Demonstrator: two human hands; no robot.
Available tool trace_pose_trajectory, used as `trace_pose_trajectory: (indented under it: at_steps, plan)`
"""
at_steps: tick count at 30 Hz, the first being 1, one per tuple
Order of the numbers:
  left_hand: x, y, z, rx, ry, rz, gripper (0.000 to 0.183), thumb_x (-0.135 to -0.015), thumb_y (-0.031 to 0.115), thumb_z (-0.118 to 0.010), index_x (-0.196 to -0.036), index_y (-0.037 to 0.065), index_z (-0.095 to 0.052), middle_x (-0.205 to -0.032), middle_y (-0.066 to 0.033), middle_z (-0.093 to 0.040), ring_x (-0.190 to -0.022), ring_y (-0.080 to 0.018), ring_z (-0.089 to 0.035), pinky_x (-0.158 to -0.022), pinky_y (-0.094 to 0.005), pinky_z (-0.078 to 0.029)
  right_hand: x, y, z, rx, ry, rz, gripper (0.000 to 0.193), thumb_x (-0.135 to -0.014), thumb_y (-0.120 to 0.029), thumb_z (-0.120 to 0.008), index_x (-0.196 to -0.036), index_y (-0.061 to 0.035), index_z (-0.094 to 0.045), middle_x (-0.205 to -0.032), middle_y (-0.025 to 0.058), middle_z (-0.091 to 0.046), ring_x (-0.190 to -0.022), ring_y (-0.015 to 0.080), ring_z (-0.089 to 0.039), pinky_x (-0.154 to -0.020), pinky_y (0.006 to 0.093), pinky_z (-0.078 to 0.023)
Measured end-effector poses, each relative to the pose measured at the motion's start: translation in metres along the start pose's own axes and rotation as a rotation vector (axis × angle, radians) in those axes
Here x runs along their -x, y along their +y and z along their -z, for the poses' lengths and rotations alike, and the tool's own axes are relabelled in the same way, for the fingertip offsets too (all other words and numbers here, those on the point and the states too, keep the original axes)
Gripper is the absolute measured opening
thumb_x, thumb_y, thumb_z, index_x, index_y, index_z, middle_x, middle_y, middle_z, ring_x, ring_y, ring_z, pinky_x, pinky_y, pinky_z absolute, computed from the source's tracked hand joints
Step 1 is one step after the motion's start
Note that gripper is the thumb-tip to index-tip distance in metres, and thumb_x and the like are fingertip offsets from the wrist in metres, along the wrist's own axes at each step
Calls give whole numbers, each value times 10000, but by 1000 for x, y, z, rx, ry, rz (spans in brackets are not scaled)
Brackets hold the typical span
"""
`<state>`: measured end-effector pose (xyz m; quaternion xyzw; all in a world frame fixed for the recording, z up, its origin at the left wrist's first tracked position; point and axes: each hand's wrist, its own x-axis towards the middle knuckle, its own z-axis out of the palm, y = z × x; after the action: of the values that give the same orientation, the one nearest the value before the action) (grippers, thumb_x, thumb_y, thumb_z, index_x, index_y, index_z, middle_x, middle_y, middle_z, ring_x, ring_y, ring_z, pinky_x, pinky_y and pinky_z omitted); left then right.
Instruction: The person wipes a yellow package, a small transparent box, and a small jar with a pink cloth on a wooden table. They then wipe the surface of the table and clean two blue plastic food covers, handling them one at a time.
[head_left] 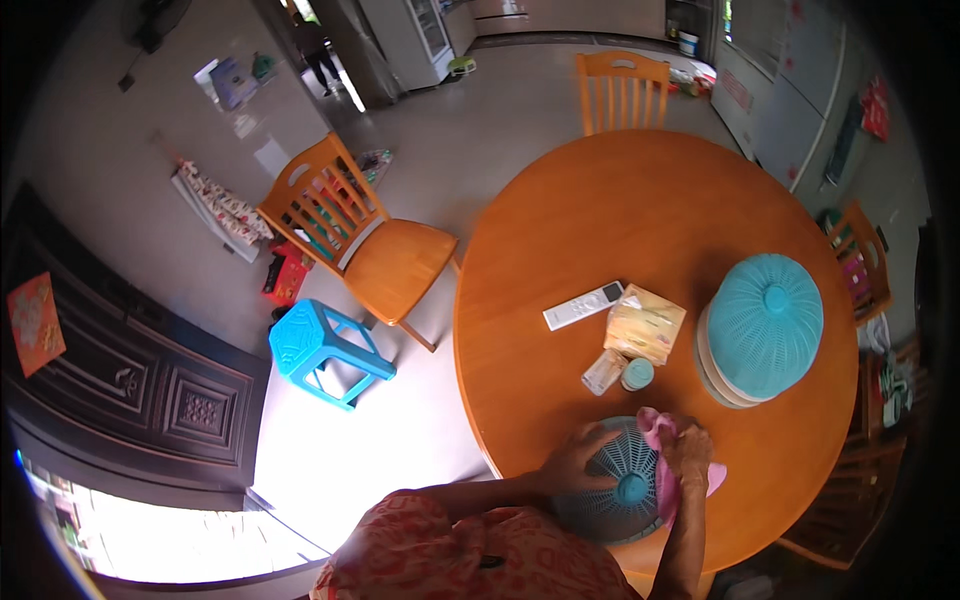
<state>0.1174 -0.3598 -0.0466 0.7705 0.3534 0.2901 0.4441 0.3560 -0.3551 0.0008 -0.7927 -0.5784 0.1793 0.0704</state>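
Observation:
A grey-green domed mesh food cover (625, 455) with a teal knob sits at the near edge of the round wooden table (560, 230). My left hand (580, 462) grips its left side, the fingers spread apart over the mesh. In my right hand (688, 452) is a bunched pink cloth (662, 428), pressed against the right side of the cover. Part of the cloth hangs below the hand and a corner sticks out to the right. My right fingers are closed around it.
Beyond the cover lie a small jar (637, 374), a clear packet (604, 372), a tissue pack (645, 325) and a white remote control (583, 306). A turquoise dome cover (768, 325) stands to the right. Wooden chairs (400, 265) and a blue stool (325, 345) surround the table.

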Motion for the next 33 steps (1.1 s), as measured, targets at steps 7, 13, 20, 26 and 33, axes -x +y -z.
trace_pose_trajectory:
  at_steps: [7,13,20,26,33]
  plan:
    - [-1,0,0,-19,96,-61,857,-740,392,-783,-1428,79,-379,-1351,-194,-451,-1273,-370,-426,-1059,-458,-354,6,-16,16,-326,14,700,169,-743,-204,-715,-910,-176,-725,-1012,120,-689,-971,327,-640,-811,431,-520]
    - [-8,-30,-19,487,-198,26,815,-694,262,-822,-1368,24,-431,-1326,-137,-508,-1217,-244,-503,-1027,-383,-400,42,-31,34,-165,-141,941,311,-645,-115,-763,-919,-248,-701,-1043,30,-608,-1009,269,-590,-845,409,-479]
    - [-6,0,-6,261,-11,84,807,-684,220,-805,-1357,9,-414,-1301,-176,-517,-1228,-286,-500,-1024,-393,-399,39,-9,18,-189,-22,815,381,-660,-106,-757,-1008,-201,-637,-1131,19,-565,-1092,272,-558,-867,419,-480]
    - [2,-23,-8,225,-35,91,879,-669,238,-825,-1404,29,-389,-1384,-212,-437,-1303,-353,-414,-1080,-443,-334,38,24,3,-222,72,620,450,-674,-143,-783,-1100,-194,-647,-1234,45,-593,-1131,302,-555,-907,414,-495]
    - [-6,14,2,185,-71,136,843,-712,246,-786,-1425,61,-375,-1441,-219,-359,-1346,-369,-343,-1101,-472,-292,64,90,3,-447,92,195,378,-789,-148,-701,-1162,-153,-641,-1229,122,-614,-1140,342,-573,-972,427,-466]
